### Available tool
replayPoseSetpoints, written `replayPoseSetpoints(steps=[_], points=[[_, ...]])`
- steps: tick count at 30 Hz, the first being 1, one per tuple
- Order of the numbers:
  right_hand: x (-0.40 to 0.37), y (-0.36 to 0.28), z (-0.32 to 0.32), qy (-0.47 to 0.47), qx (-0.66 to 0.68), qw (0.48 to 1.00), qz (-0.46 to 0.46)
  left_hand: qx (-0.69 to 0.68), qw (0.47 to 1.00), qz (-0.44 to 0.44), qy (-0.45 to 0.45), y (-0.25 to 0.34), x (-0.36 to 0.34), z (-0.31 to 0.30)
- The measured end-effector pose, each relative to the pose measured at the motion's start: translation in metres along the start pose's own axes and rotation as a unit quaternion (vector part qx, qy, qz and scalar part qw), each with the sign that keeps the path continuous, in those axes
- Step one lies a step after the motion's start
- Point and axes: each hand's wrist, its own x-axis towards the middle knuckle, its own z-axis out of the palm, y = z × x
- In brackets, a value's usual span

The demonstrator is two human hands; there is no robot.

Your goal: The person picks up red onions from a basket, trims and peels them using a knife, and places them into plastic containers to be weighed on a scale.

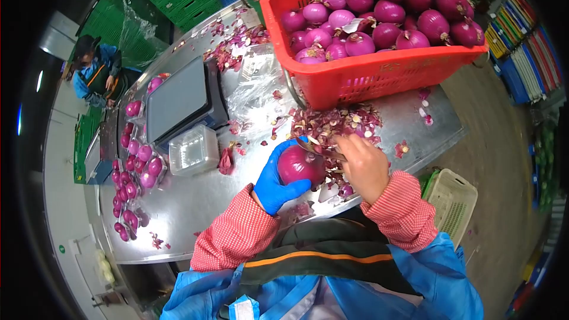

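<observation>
My left hand (271, 185), in a blue glove, is wrapped round a large red onion (301, 166). Bare, my right hand (364, 166) grips a small knife (332, 153) whose blade lies against the onion's top end. The part of the handle inside my fist is hidden. Below and beyond the onion, a heap of onion skins and trimmings (338, 124) covers the metal table (249, 225).
A red crate (379, 80) piled with red onions stands at the table's far edge. To the left are a scale (181, 104), a clear plastic tray (194, 150) and several packed onion trays (133, 172). A co-worker (101, 71) stands far left; a pale basket (451, 207) is at right.
</observation>
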Motion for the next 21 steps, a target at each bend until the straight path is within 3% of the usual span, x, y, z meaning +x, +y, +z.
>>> replayPoseSetpoints(steps=[2,3,5,6,9,10,11,15,16,19,21], points=[[-0.007,-0.002,0.002,-0.033,0.059,0.997,0.036,-0.012,1.0,-0.016,0.003,0.002,-0.005,-0.003],[-0.007,-0.007,0.004,-0.039,0.18,0.979,0.084,0.002,1.0,-0.016,0.01,-0.001,-0.008,-0.003],[0.001,-0.018,0.01,-0.052,0.406,0.896,0.17,0.034,0.999,-0.007,0.026,-0.007,-0.009,-0.004],[0.008,-0.022,0.01,-0.069,0.46,0.869,0.167,0.074,0.997,0.008,0.029,-0.011,-0.011,-0.008],[0.013,-0.031,0.016,-0.158,0.492,0.827,0.221,0.209,0.976,0.027,0.058,-0.016,-0.029,-0.032],[0.008,-0.028,0.026,-0.126,0.476,0.838,0.237,0.259,0.963,0.013,0.068,-0.006,-0.037,-0.045],[0.004,-0.023,0.032,-0.136,0.495,0.809,0.286,0.245,0.967,-0.01,0.074,0.002,-0.046,-0.058],[-0.016,-0.011,0.054,-0.161,0.444,0.837,0.276,0.282,0.95,-0.088,0.103,-0.004,-0.1,-0.122],[-0.022,-0.012,0.057,-0.172,0.431,0.842,0.274,0.301,0.939,-0.141,0.088,-0.006,-0.112,-0.132],[-0.026,-0.029,0.059,-0.18,0.5,0.771,0.352,0.335,0.923,-0.184,0.046,-0.04,-0.146,-0.155],[-0.033,-0.018,0.072,-0.218,0.465,0.797,0.319,0.435,0.877,-0.205,0.007,-0.054,-0.149,-0.161]])
